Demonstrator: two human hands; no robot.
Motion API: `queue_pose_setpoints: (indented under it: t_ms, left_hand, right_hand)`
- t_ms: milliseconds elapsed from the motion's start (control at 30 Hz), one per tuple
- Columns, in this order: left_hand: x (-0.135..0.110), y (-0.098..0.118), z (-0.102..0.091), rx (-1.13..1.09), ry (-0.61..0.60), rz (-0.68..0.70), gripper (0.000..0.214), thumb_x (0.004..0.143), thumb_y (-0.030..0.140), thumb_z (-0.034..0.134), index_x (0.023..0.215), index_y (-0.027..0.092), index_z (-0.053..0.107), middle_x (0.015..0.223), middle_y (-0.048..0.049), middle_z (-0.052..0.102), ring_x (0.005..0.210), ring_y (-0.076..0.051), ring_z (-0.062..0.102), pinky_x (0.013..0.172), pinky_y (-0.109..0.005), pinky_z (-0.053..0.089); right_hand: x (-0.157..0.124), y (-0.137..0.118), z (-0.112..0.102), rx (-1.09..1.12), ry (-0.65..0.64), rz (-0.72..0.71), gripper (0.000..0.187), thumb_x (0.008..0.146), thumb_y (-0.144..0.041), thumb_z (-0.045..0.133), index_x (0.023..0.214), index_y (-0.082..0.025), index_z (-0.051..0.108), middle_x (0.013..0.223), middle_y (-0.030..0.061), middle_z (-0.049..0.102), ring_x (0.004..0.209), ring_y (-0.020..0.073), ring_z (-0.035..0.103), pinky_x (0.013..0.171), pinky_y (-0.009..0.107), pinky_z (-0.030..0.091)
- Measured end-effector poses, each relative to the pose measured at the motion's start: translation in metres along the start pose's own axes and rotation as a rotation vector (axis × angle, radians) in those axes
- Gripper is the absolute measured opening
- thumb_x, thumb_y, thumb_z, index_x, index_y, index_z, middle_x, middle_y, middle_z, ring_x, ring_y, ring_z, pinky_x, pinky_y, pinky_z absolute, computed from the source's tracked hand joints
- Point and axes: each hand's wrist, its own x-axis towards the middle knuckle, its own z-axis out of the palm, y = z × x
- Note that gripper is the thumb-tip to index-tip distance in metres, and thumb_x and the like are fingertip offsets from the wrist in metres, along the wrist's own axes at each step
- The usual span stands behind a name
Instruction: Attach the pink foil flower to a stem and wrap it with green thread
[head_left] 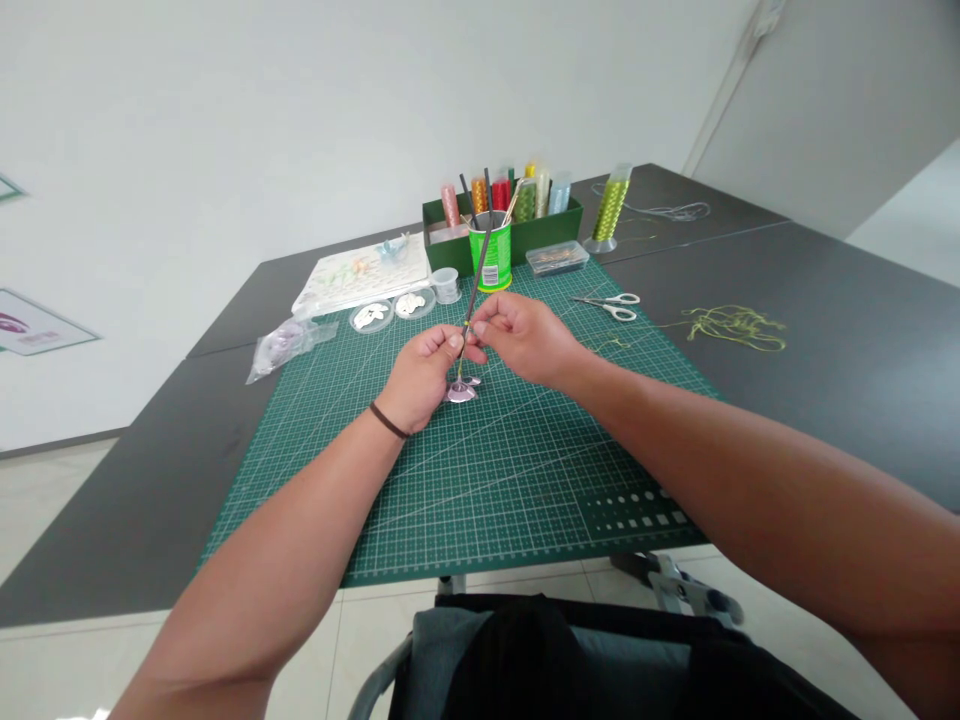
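Observation:
My left hand [421, 378] and my right hand [525, 338] meet over the green cutting mat [487, 480]. Both pinch a thin dark stick [477, 270] that slants up and away from me. At its lower end, just below my fingers, hang small pale pink petals [460, 390]. A bit of yellow-green thread shows at the stick between my fingertips. A dark band circles my left wrist.
Behind the hands stand a green can [491, 255] with sticks, a green box [501, 222] of thread spools, a clear case [556, 258], a green spool [609, 210], scissors [613, 305], loose yellow-green thread [735, 326], petal dishes [390, 310], a plastic bag [285, 345].

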Motion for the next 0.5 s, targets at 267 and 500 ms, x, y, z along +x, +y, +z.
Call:
queue_pose_setpoints:
  t_ms: [267, 500]
  left_hand:
    - [-0.0003, -0.0004, -0.0005, -0.006, -0.008, 0.007, 0.017, 0.093, 0.032, 0.062, 0.084, 0.019, 0.069, 0.075, -0.0024, 0.073, 0.081, -0.018, 0.065, 0.084, -0.032, 0.048]
    - [-0.0017, 0.0028, 0.0006, -0.027, -0.022, 0.001, 0.018, 0.091, 0.035, 0.064, 0.084, 0.019, 0.068, 0.073, -0.0021, 0.072, 0.082, -0.019, 0.066, 0.088, -0.035, 0.049]
  right_hand:
    - [-0.0013, -0.0001, -0.0011, -0.053, 0.016, -0.006, 0.010, 0.092, -0.018, 0.058, 0.084, -0.020, 0.055, 0.056, -0.0069, 0.051, 0.048, 0.0093, 0.038, 0.049, 0.027, 0.029]
    - [-0.0001, -0.0005, 0.0000, 0.025, -0.010, 0.018, 0.011, 0.091, -0.015, 0.060, 0.084, -0.021, 0.054, 0.059, -0.0055, 0.056, 0.050, 0.0095, 0.042, 0.049, 0.026, 0.031]
